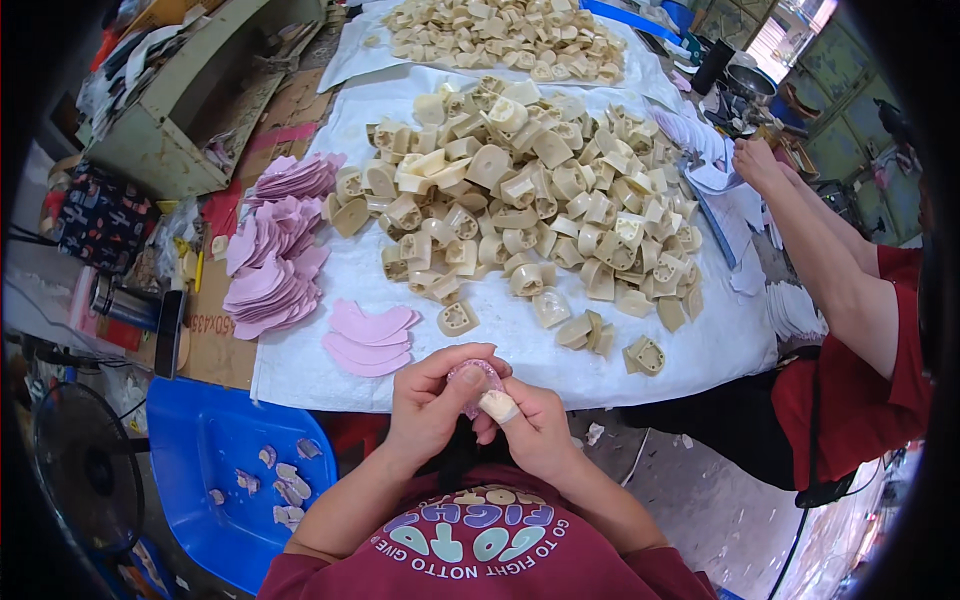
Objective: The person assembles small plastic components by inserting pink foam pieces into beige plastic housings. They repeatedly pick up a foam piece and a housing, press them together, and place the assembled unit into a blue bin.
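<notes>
Close to my body, just past the table's front edge, both hands pinch a small pink-covered shoe heel (474, 380). My left hand (425, 405) curls round its left side with the thumb pressed on top. From the right, my right hand (545, 430) grips it, its thumb wrapped in a pale cover (498, 405). The fingers hide much of the heel. On the table ahead lie a few curved pink cover pieces (368, 340), fanned out. Beyond them spreads a large heap of beige plastic shoe heels (520, 185), with a single beige heel (457, 318) nearer me.
Stacked pink covers (275, 265) line the table's left side. A blue plastic chair (185, 470) with scraps stands below left, beside a black fan (90, 465). Another person's arm (835, 265) reaches over white pieces at right. A second heel heap (510, 35) lies farther back.
</notes>
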